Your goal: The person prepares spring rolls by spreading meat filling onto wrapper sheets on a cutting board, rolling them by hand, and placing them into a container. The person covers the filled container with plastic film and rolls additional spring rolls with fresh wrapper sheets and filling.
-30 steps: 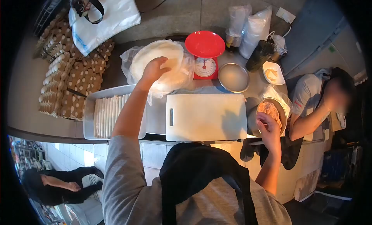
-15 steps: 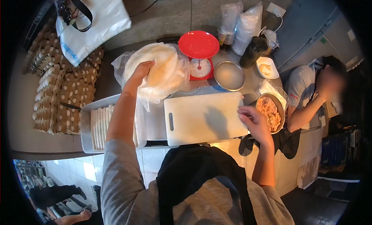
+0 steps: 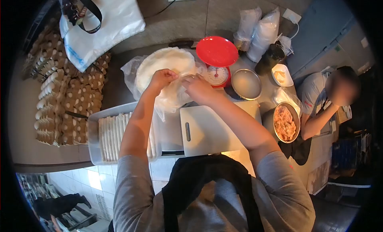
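A stack of pale, round, thin wrapper sheets (image 3: 159, 62) lies on a clear plastic bag (image 3: 129, 74) at the back of the counter. My left hand (image 3: 162, 79) pinches the edge of a wrapper near the front of the stack. Just to its right, my right hand (image 3: 198, 88) has its fingers closed on the same wrapper's edge. The fingertips hide how much of the sheet is lifted. Below my right forearm lies a white cutting board (image 3: 211, 132) with a handle slot. A plastic tub (image 3: 92, 132) of white rolls in a row stands by my left forearm.
A red scale (image 3: 217, 52) stands behind my right hand, beside a metal bowl (image 3: 246, 84). At right are a bowl of minced filling (image 3: 285, 122), a small white dish (image 3: 282, 75) and a seated person (image 3: 315, 96). Stacked egg trays (image 3: 72, 96) fill the left.
My right hand has left the cutting board's right side and reached up and left to the wrapper stack. My left hand has moved toward the stack's front edge. The view has shifted slightly.
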`<state>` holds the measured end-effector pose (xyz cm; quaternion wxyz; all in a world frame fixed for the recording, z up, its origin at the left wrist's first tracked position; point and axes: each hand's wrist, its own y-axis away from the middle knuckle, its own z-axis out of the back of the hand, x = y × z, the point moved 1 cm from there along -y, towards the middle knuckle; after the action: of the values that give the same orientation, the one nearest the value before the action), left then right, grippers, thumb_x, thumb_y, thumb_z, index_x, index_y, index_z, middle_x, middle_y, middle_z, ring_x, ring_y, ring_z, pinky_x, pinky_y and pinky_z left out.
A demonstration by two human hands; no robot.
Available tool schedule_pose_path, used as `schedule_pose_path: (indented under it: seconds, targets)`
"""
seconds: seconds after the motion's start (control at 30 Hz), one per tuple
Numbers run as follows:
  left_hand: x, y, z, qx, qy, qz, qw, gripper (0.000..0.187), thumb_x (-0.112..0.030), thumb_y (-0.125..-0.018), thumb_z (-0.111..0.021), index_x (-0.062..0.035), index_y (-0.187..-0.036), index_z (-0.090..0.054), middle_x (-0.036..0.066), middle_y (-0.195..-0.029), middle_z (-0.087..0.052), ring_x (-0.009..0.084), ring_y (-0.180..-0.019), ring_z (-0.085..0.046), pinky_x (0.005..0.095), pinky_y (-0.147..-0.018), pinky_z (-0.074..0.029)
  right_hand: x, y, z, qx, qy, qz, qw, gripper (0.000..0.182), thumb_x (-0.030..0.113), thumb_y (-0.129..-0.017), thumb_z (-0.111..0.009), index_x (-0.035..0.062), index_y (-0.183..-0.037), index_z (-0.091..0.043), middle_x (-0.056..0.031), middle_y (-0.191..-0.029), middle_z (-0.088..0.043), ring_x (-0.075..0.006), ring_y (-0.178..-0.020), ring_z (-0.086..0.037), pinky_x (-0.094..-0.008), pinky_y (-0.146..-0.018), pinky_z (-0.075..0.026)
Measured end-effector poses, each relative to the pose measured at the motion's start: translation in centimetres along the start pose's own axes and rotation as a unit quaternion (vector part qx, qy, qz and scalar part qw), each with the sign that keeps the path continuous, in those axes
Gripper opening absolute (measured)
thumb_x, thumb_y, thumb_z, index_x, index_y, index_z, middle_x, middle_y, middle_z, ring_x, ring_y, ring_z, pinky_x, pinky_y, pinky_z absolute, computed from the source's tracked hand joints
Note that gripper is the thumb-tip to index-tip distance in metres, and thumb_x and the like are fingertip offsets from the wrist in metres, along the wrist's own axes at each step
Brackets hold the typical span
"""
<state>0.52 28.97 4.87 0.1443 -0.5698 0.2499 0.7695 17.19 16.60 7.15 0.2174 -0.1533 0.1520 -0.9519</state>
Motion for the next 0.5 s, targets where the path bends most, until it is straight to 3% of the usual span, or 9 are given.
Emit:
schedule_pose_path:
  seconds: [0.1, 0.2, 0.3, 0.33, 0.43, 0.5]
  targets:
    - [-0.8, 0.1, 1.4, -0.022, -0.012, -0.066, 0.997, 0.012, -0.014, -0.083, -0.073, -0.0061, -0.082, -0.064, -0.002, -0.074, -0.06, 0.0064, -0.066, -0.051, 0.0219, -0.059, -0.041, -0.1, 0.0, -0.6, 0.043, 0.036, -0.021, 0.998, 0.025, 0.014, -0.079, -0.059, 0.0068, -0.103, -0.062, -0.0079, -0.113, -0.059, -0.0265, -0.111, -0.054, -0.0437, -0.091, -0.041]
    - [-1.1, 0.0, 2.0, 0.028, 0.082, -0.026, 0.996, 0.009, -0.012, -0.086, -0.068, -0.0063, -0.084, -0.062, -0.001, -0.074, -0.06, 0.007, -0.067, -0.053, 0.0212, -0.061, -0.042, 1.1, -0.8, 1.2, 0.038, 0.056, -0.033, 0.997, 0.023, 0.013, -0.08, -0.056, 0.0079, -0.102, -0.061, -0.0076, -0.11, -0.059, -0.0247, -0.108, -0.055, -0.0423, -0.09, -0.041]
    - [-0.2, -0.3, 1.4, 0.074, 0.064, 0.016, 0.995, 0.005, -0.011, -0.09, -0.06, -0.0065, -0.089, -0.062, -0.001, -0.081, -0.061, 0.0083, -0.073, -0.056, 0.0226, -0.065, -0.046, 2.3, -1.9, 1.2, -0.029, 0.049, 0.014, 0.998, 0.019, 0.011, -0.082, -0.052, 0.0089, -0.098, -0.061, -0.0073, -0.104, -0.059, -0.0233, -0.106, -0.056, -0.0417, -0.09, -0.04]
    - [-0.7, 0.0, 0.9, 0.063, -0.013, 0.029, 0.998, 0.005, -0.009, -0.09, -0.057, -0.0062, -0.091, -0.061, 0.0, -0.085, -0.061, 0.0085, -0.074, -0.056, 0.0225, -0.067, -0.047, 2.5, -2.1, 1.0, -0.059, 0.04, 0.037, 0.997, 0.017, 0.01, -0.083, -0.05, 0.0093, -0.096, -0.061, -0.0071, -0.101, -0.059, -0.023, -0.106, -0.056, -0.0417, -0.09, -0.039]
    - [0.5, -1.1, 1.3, 0.059, 0.021, 0.02, 0.998, 0.005, -0.008, -0.091, -0.055, -0.0055, -0.093, -0.06, 0.0, -0.083, -0.06, 0.0093, -0.07, -0.054, 0.0241, -0.064, -0.045, 0.8, -1.7, -1.8, -0.012, 0.068, 0.031, 0.997, 0.016, 0.009, -0.082, -0.05, 0.0102, -0.094, -0.061, -0.0065, -0.097, -0.06, -0.023, -0.103, -0.057, -0.0426, -0.092, -0.038]
    - [1.4, -2.0, 1.8, -0.019, 0.009, -0.056, 0.998, 0.008, -0.012, -0.091, -0.057, -0.0058, -0.095, -0.059, 0.0, -0.083, -0.062, 0.0103, -0.069, -0.055, 0.0264, -0.063, -0.046, 0.0, -0.8, -2.5, -0.004, 0.084, 0.025, 0.996, 0.016, 0.01, -0.082, -0.05, 0.0105, -0.093, -0.061, -0.0063, -0.096, -0.06, -0.0226, -0.101, -0.058, -0.0427, -0.093, -0.037]
